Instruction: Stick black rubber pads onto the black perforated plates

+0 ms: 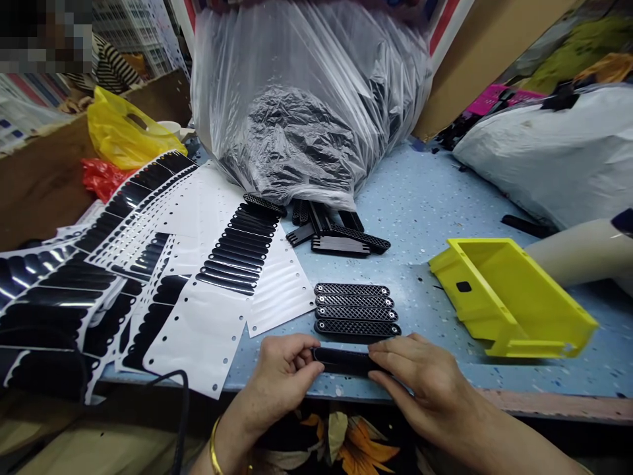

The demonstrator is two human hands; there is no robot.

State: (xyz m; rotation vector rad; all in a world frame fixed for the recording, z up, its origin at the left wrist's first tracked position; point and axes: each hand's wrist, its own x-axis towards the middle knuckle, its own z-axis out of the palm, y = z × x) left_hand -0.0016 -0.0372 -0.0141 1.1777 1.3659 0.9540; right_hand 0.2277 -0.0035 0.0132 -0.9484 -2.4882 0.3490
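Observation:
Between my two hands, at the table's front edge, a narrow black strip-shaped piece (342,357) with rounded ends is held level. My left hand (284,369) grips its left end between thumb and fingers. On the other end, my right hand (415,373) has its fingers above and its thumb below. Just beyond lie several black textured bars (355,310), stacked in a neat row with a small round fitting at each end. A sheet of black rounded stickers (237,251) on white backing lies to the left of them.
A large clear plastic bag (306,112) stands at the back, with loose black pieces (341,244) at its mouth. A yellow bin (514,303) is at the right. More sticker sheets (54,303) cover the left side. Another person's striped sleeve (111,66) shows at upper left.

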